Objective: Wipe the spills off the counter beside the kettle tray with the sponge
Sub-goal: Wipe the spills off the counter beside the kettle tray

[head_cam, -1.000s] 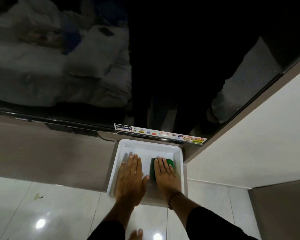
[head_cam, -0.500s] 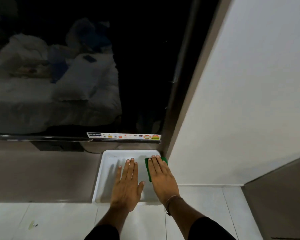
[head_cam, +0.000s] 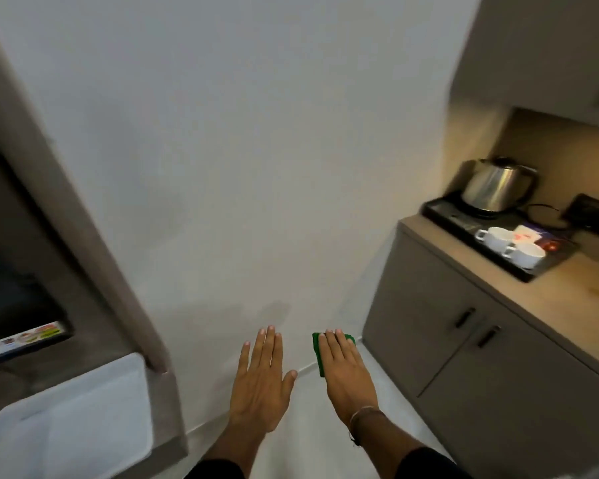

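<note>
A green sponge [head_cam: 318, 354] is held under the flat fingers of my right hand [head_cam: 346, 371], in the air in front of a white wall. My left hand [head_cam: 261, 378] is beside it, flat, fingers apart, holding nothing. At the right, a steel kettle [head_cam: 497, 183] stands on a black tray [head_cam: 443, 210] on a tan counter [head_cam: 574, 295]. Two white cups [head_cam: 514, 245] sit on the same tray. Faint marks show on the counter near the tray's front corner.
A white tray [head_cam: 83, 413] rests on a grey ledge at the lower left, below a dark TV screen [head_cam: 11, 299]. Grey cabinet doors [head_cam: 464, 340] with dark handles sit under the counter. A black wall socket [head_cam: 592, 216] is behind the kettle tray.
The view has swung right, away from the white tray and TV toward the kettle counter. Both hands have lifted off the white tray, the right one keeping the sponge.
</note>
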Tool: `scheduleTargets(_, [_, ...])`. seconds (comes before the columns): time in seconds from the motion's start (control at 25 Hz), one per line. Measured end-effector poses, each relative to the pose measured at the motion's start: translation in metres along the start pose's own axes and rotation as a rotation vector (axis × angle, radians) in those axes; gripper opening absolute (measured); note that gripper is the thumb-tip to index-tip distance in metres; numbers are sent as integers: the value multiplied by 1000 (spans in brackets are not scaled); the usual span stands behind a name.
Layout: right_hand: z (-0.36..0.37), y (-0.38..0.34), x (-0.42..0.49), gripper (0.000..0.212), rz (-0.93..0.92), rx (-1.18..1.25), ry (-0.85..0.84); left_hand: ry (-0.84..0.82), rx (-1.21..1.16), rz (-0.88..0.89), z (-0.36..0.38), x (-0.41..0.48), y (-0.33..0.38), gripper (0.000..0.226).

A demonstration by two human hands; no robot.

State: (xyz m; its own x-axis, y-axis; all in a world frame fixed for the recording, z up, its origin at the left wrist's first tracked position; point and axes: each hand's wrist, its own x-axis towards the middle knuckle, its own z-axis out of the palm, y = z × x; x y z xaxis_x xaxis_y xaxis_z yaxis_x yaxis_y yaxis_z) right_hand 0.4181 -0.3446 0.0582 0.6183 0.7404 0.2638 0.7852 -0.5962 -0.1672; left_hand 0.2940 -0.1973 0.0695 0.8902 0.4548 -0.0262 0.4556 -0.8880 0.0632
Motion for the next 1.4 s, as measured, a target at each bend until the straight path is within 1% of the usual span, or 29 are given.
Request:
scheduleTargets(0.12, [-36, 90, -34, 78, 139, -81, 30, 32, -6, 169, -8, 35, 93, 96])
scheduleTargets(0.24, [-71, 168, -68, 79, 300, -131, 40, 33, -39, 329, -15, 62, 180, 96])
scheduleTargets(0.36, [-95, 232, -97, 83, 440, -156, 69, 43, 2, 487, -17, 90, 255, 88])
scheduleTargets(0.48, [-115, 293, -124, 77, 578, -212, 59, 43, -4, 639, -15, 119, 332, 84])
scheduleTargets(0.6, [-132, 349, -139, 74, 703, -248, 53, 36, -25, 765, -9, 152, 402, 78])
scheduleTargets(0.72, [-143, 400, -142, 76, 811, -255, 61, 30, -42, 869, -3, 193, 461, 78])
scheduleTargets(0.8, [-147, 432, -138, 76, 878, -270, 77, 22, -61, 923, 0, 227, 499, 78])
scheduleTargets(1.08, [-141, 519, -115, 78, 1074, -212, -10, -51, -116, 1012, 27, 335, 598, 79])
scheduleTargets(1.2, [-140, 545, -107, 83, 1110, -222, -62, -107, -99, 1048, 41, 359, 632, 80])
scheduleTargets(1.4, [-137, 563, -106, 75, 1109, -164, -97, -156, -154, 1079, 61, 368, 654, 81])
